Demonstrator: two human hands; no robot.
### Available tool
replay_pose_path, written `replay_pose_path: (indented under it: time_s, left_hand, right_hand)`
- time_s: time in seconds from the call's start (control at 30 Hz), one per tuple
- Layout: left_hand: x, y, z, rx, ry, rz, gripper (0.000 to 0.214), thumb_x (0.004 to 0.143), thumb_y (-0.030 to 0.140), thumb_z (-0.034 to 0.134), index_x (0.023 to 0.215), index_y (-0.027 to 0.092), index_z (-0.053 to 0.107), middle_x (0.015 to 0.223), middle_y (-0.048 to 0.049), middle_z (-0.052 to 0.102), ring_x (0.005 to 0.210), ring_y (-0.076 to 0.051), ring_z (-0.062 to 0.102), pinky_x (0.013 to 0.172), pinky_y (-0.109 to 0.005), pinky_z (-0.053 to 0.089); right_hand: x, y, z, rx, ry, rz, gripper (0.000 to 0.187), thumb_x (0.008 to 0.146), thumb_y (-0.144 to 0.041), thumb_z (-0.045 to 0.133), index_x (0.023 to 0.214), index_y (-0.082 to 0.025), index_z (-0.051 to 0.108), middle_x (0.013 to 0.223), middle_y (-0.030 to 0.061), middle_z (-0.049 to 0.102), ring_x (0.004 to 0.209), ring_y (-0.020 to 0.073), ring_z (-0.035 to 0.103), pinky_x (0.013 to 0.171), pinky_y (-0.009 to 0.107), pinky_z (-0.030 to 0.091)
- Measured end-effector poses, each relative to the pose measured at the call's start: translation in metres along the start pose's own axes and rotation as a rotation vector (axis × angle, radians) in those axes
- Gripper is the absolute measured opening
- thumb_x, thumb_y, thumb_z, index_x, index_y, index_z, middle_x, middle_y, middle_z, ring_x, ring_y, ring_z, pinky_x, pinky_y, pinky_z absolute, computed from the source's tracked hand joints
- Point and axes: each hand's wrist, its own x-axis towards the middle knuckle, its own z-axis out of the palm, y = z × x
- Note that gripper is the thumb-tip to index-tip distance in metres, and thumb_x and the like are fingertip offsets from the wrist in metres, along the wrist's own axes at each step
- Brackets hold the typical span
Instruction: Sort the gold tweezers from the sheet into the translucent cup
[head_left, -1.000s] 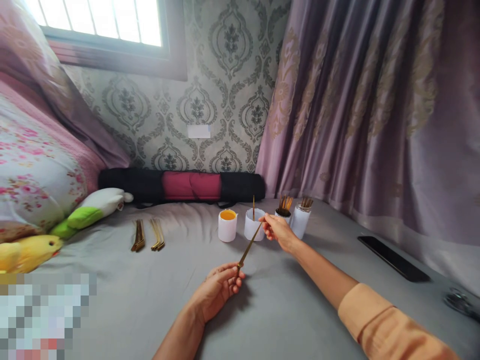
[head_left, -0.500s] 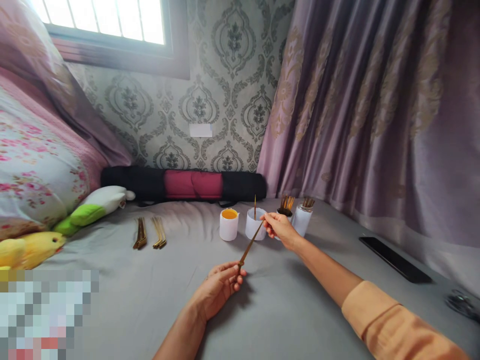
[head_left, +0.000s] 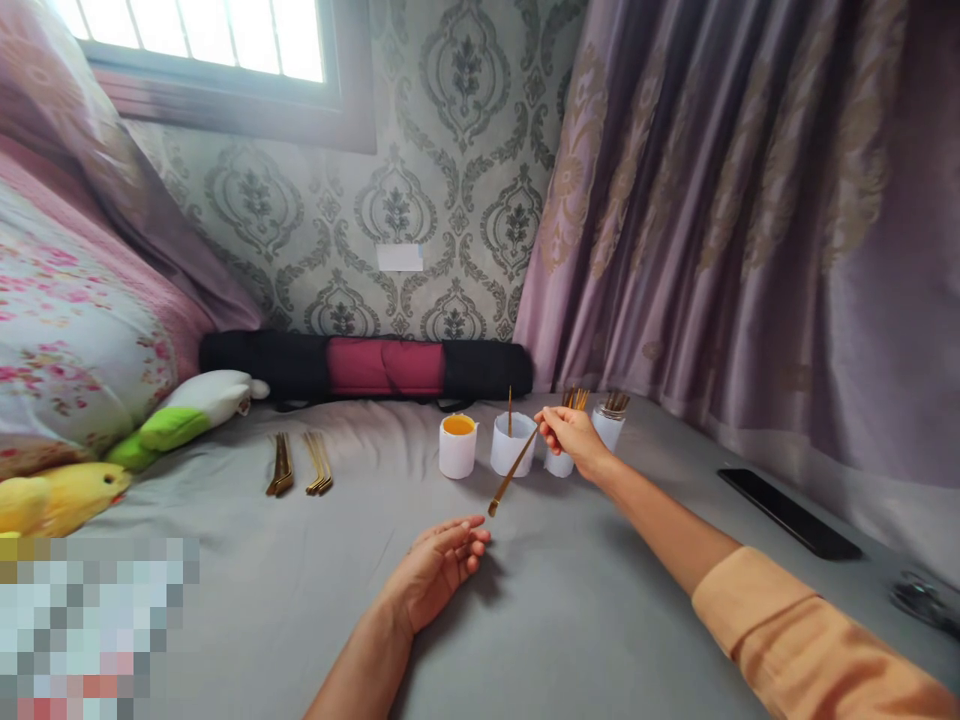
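My right hand (head_left: pixel 568 438) pinches the thin end of a slim brown paintbrush (head_left: pixel 513 474), whose wider, brush-like end slants down toward my left hand. My left hand (head_left: pixel 446 560) is open just below that end, palm turned inward, with its fingers loosely curved and nothing between them. Behind the paintbrush stands a white cup (head_left: pixel 513 455) with one thin stick upright in it. Left of this is a white cup of yellow-orange stuff (head_left: pixel 457 455). A third white cup with several thin sticks (head_left: pixel 559 464) is partly hidden behind my right hand.
A white jar of brown sticks (head_left: pixel 609 428) stands at the right. Bundles of brown sticks (head_left: pixel 280 468) and gold sticks (head_left: pixel 318 466) lie at the left. A black flat object (head_left: pixel 789 512) lies far right. Plush toys (head_left: pixel 64 498) and a black-and-red roll (head_left: pixel 386 370) edge the grey sheet.
My left hand has let go of the paintbrush's wide end. My right hand has drawn the paintbrush slightly up and to the right, away from my left fingers.
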Motion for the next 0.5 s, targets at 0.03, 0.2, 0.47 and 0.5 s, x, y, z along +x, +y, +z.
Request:
replay_pose_path:
  time_s: [0.03, 0.2, 0.47, 0.5]
  left_hand:
    - [0.0, 0.001, 0.0, -0.005, 0.011, -0.001, 0.027, 0.072, 0.016, 0.06, 0.097, 0.007, 0.056, 0.087, -0.0106, 0.061, 0.067, -0.009, 0.057, 0.061, -0.02, 0.046]
    - [0.001, 0.003, 0.0, -0.044, 0.061, -0.006, 0.029, 0.07, 0.013, 0.061, 0.098, 0.007, 0.056, 0.083, -0.0079, 0.06, 0.065, -0.008, 0.056, 0.06, -0.019, 0.047]
    - [0.0, 0.005, -0.001, -0.1, 0.09, -0.017, 0.028, 0.071, 0.012, 0.059, 0.098, 0.006, 0.056, 0.08, -0.0069, 0.06, 0.063, -0.008, 0.056, 0.057, -0.019, 0.047]
    - [0.0, 0.005, -0.001, -0.102, 0.09, -0.016, 0.028, 0.071, 0.012, 0.059, 0.098, 0.006, 0.056, 0.08, -0.0069, 0.06, 0.063, -0.008, 0.056, 0.057, -0.019, 0.047]
  right_hand:
    - [0.002, -0.003, -0.002, -0.008, 0.014, -0.002, 0.02, 0.078, -0.029, 0.05, 0.068, -0.013, 0.055, 0.05, -0.004, 0.048, 0.034, 0.0027, 0.038, 0.029, 0.015, 0.028]
    - [0.011, -0.015, -0.016, -0.048, 0.072, -0.03, 0.019, 0.079, -0.026, 0.049, 0.069, -0.012, 0.055, 0.051, -0.0033, 0.05, 0.034, 0.0023, 0.039, 0.03, 0.014, 0.029]
    - [0.025, -0.028, -0.029, -0.1, 0.187, -0.032, 0.019, 0.082, -0.021, 0.046, 0.069, -0.011, 0.055, 0.05, -0.0031, 0.048, 0.032, 0.0017, 0.038, 0.029, 0.013, 0.028]
    - [0.027, -0.029, -0.029, -0.105, 0.199, -0.035, 0.019, 0.082, -0.021, 0.046, 0.068, -0.011, 0.055, 0.05, -0.0029, 0.048, 0.033, 0.0017, 0.038, 0.028, 0.013, 0.028]
